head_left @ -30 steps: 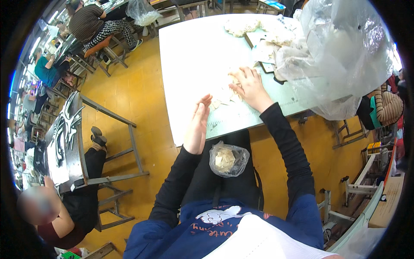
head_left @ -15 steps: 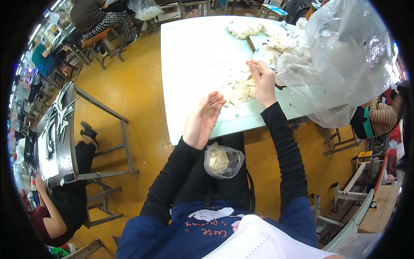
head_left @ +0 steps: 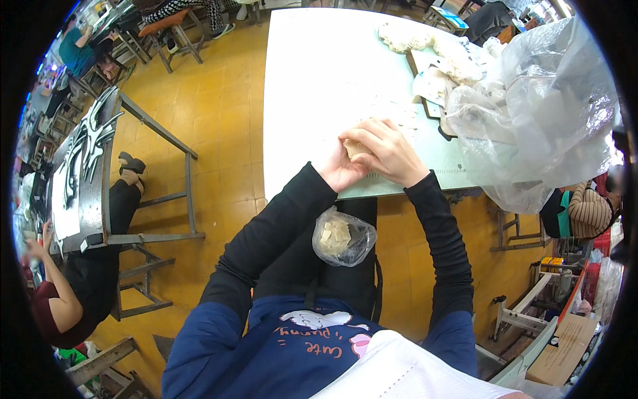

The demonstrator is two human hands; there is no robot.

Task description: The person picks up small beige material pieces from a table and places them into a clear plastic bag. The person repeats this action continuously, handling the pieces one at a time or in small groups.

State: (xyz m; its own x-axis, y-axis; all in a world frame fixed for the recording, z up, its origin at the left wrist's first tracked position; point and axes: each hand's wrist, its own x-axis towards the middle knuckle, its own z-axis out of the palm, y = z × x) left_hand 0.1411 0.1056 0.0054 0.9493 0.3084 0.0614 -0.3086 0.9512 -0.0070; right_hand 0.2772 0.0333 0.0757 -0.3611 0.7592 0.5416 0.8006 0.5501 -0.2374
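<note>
Over the near edge of the pale table (head_left: 306, 80), my two hands have come together. Between my left hand (head_left: 337, 166) and my right hand (head_left: 389, 151) are small flat cream pieces (head_left: 357, 148), partly covered by the fingers. My right hand's fingers curl over them from above, while my left hand cups them from the left side. A few more pale loose pieces (head_left: 402, 117) lie on the table just beyond my right hand. On my lap sits a small clear plastic bag (head_left: 362, 245) with similar cream pieces inside, its mouth apart.
Large clear plastic bags (head_left: 531, 100) fill the table's right side, with bundled cream pieces (head_left: 405, 36) behind. At left, a dark-framed table (head_left: 96, 206) holds grey-black strips (head_left: 86, 143); a person sits beside it. A cardboard box (head_left: 561, 349) stands lower right.
My hands were apart with fingers spread; now they are joined around cream pieces. The pile of loose pieces near them has mostly gone from sight. The whole view has shifted slightly.
</note>
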